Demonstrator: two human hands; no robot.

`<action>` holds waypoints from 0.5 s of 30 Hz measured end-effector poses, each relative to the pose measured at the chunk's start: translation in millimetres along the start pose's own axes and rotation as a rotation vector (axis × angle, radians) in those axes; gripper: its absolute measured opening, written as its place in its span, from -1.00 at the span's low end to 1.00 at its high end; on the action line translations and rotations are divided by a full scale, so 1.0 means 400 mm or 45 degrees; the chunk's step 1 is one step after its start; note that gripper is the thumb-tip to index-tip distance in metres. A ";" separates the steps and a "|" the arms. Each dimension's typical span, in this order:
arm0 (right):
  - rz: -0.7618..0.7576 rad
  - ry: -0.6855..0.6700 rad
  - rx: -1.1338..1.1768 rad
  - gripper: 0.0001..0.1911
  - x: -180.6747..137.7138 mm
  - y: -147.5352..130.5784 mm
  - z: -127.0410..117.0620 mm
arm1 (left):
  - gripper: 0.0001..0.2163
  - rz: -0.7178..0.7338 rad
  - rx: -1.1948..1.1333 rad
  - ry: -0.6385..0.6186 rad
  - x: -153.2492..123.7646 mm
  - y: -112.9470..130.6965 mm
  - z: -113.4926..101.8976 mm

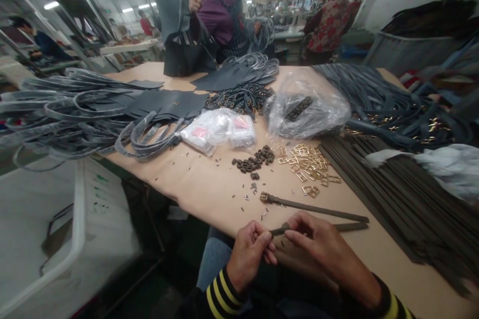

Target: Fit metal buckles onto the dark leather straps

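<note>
My left hand [250, 254] and my right hand [322, 246] are both closed on one thin dark strap [350, 227] at the near edge of the table [209, 189]. The left fingers pinch its near end; the right fingers grip it just beside them. A second strap with a gold buckle [310, 206] lies just beyond. Past it sit a small pile of dark loops [254, 161] and a scatter of gold buckles [309, 165]. Tiny metal pins [243, 194] are strewn between them.
Dark straps are stacked at the right [392, 194]. Grey handles and leather pieces [93, 109] cover the left. Clear plastic bags [307, 104] and small white packets [219, 129] lie mid-table. A white bin [56, 239] stands at the left. A person in purple [220, 10] works across the table.
</note>
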State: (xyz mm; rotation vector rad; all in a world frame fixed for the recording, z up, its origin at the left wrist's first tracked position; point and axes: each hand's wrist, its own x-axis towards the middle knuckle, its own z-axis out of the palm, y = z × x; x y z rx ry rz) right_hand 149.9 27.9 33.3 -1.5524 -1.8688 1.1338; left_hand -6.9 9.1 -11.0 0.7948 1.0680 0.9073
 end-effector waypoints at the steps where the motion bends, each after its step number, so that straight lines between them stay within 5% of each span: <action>1: 0.027 0.032 0.011 -0.89 -0.014 0.009 0.011 | -0.67 0.009 -0.002 0.006 -0.003 -0.003 0.007; 7: -0.015 0.147 0.016 -0.84 -0.034 0.016 0.033 | -0.70 0.065 -0.007 0.025 -0.015 -0.008 0.027; 15: -0.108 -0.034 0.033 -0.81 -0.048 0.079 0.054 | -0.64 -0.024 -0.146 0.045 -0.024 -0.003 0.019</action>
